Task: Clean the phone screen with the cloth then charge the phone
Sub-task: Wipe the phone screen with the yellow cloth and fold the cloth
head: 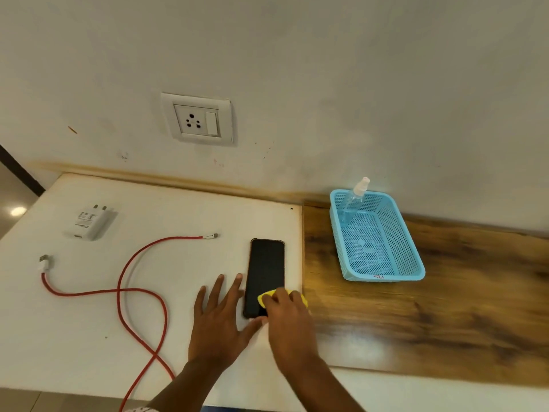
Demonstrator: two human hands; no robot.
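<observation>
A black phone (266, 269) lies screen up on the white board. My right hand (286, 318) presses a yellow cloth (267, 297) onto the near end of the screen. My left hand (219, 319) rests flat on the board, fingers spread, its thumb at the phone's near corner and fingertips along its left edge. A red charging cable (139, 292) loops across the board to the left, one plug (211, 236) pointing toward the phone. The white charger adapter (90, 223) lies at the far left. A wall socket (198, 120) sits above the board.
A blue plastic basket (383, 264) stands on the wooden counter (445, 316) to the right, with a clear spray bottle (355, 196) leaning in its far corner. The white board (74, 337) ends at a front edge near me.
</observation>
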